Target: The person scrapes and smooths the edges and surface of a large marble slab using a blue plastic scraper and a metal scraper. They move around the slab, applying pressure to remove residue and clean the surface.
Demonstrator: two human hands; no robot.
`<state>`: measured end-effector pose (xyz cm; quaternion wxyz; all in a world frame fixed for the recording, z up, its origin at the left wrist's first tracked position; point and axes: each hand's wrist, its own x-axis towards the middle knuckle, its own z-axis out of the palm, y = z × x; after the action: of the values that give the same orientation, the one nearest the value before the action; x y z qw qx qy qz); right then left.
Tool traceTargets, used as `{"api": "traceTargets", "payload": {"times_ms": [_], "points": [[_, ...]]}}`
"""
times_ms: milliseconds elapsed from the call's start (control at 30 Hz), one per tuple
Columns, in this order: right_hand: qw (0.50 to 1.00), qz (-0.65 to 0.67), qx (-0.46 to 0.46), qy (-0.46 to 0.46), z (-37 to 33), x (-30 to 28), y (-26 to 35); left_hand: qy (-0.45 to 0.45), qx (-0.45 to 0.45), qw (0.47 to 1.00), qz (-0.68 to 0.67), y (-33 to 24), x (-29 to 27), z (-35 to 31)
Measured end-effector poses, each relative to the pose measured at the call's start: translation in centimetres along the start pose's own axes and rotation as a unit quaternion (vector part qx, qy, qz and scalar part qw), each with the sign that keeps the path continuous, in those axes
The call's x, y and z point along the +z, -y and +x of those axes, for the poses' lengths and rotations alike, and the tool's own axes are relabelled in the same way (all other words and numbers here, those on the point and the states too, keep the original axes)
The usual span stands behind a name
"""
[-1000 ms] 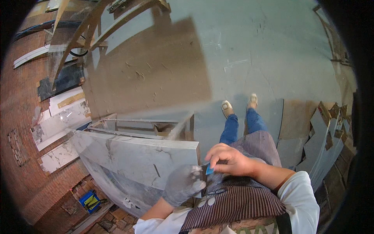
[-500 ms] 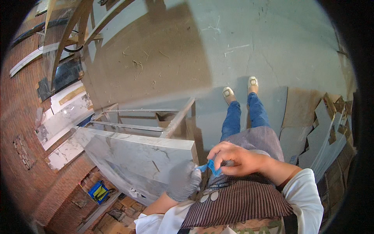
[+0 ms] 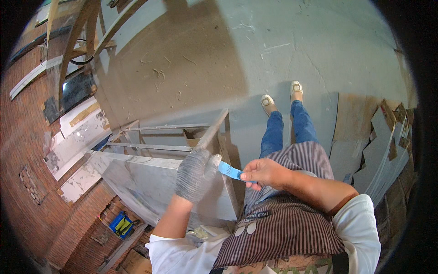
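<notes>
In front of my apron, a blue strip [image 3: 230, 170] with dark print, apparently sandpaper, is stretched out between my two hands. My left hand [image 3: 196, 176], in a grey knit glove, pinches its left end by the thumb. The bare fingers of my right hand [image 3: 264, 173] are closed on the other end. Beneath and behind the glove stands a white marble-patterned slab [image 3: 141, 178] with a thick top edge, dusty on its face; my left hand hides part of that edge.
A dusty frame of bars [image 3: 155, 147] adjoins the slab's far side. Cardboard [image 3: 353, 118] and broken sheets [image 3: 378, 146] lie at the right. Stone offcuts [image 3: 77, 132] lean along the brick wall [image 3: 27, 150] at left, near a blue-and-yellow object [image 3: 122, 224]. Curved timbers [image 3: 77, 45] rise at upper left.
The blue strip has gone from bunched up between my fingers to drawn out flat. My left hand has moved up and left over the slab's edge; my right hand has turned and lowered slightly.
</notes>
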<state>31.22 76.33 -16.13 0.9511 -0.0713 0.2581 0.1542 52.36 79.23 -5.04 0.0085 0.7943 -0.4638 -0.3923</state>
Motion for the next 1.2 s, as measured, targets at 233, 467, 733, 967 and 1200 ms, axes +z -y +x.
{"api": "traceTargets", "payload": {"times_ms": [233,467,733,967,1200], "points": [[0.998,-0.059,0.015,0.011,0.5,0.2,-1.7,0.112,0.068,0.989,0.074,1.8,-0.7,2.1],[0.995,-0.094,-0.032,-0.030,2.4,1.7,-1.3,0.189,0.042,0.981,-0.031,6.0,-1.8,3.0],[0.959,-0.250,-0.126,-0.053,2.2,2.2,-3.1,0.196,0.134,0.971,-0.002,5.5,-1.5,2.8],[0.983,-0.119,-0.133,-0.034,2.0,2.7,0.0,0.114,0.037,0.981,-0.155,5.8,-3.1,1.7],[0.971,-0.181,-0.144,-0.064,2.3,1.5,-2.5,0.167,0.109,0.978,-0.053,6.8,-1.1,2.1]]}}
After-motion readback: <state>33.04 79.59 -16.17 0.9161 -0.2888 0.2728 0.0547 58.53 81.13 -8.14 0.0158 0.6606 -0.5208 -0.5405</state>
